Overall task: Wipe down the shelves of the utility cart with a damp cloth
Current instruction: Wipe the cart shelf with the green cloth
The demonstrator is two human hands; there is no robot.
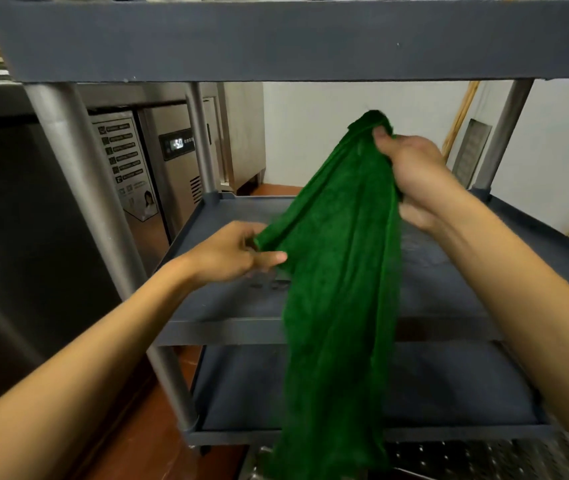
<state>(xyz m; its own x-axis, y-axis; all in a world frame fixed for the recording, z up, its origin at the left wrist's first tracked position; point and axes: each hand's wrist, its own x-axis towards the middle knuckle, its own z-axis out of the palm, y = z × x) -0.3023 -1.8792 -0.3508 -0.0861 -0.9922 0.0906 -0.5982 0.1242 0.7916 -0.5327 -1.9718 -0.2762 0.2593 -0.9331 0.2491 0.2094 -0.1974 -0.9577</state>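
Green cloth hangs between left hand and right hand

Lit digits, seemingly "-5.0", on the steel refrigerator's display; sticker text illegible.

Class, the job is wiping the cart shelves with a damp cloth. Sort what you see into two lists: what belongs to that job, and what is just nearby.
Belongs to the job:
green cloth, in the grip of both hands
left hand
right hand
middle shelf
top shelf
bottom shelf

Just nearby:
steel fridge unit
wall vent
wooden sticks
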